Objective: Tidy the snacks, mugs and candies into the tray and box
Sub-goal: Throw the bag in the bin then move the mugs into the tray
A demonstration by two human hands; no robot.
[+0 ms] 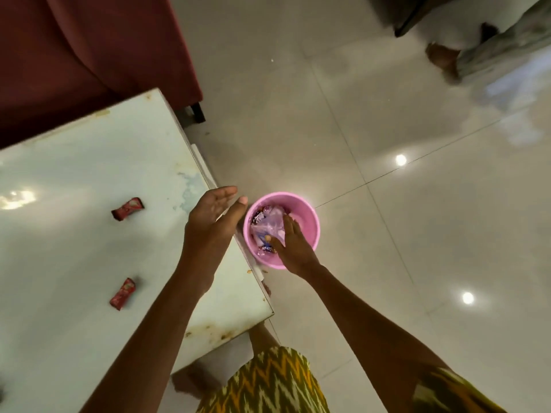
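A pink round tub [307,217] sits just beyond the right edge of the glass table [89,174]. It holds crumpled clear and purple wrappers [268,225] and small candies. My right hand [293,247] reaches into the tub from the near side, fingers spread on the wrappers; whether it grips one I cannot tell. My left hand [213,216] hovers open at the table's edge beside the tub, holding nothing. Two red snack packets lie on the table: one [128,208] further back, one [122,294] nearer me.
A dark red sofa [89,49] stands behind the table. The tiled floor [387,204] stretches to the right. Another person's foot and pale clothing [465,58] show at the top right. My patterned garment [268,383] fills the bottom.
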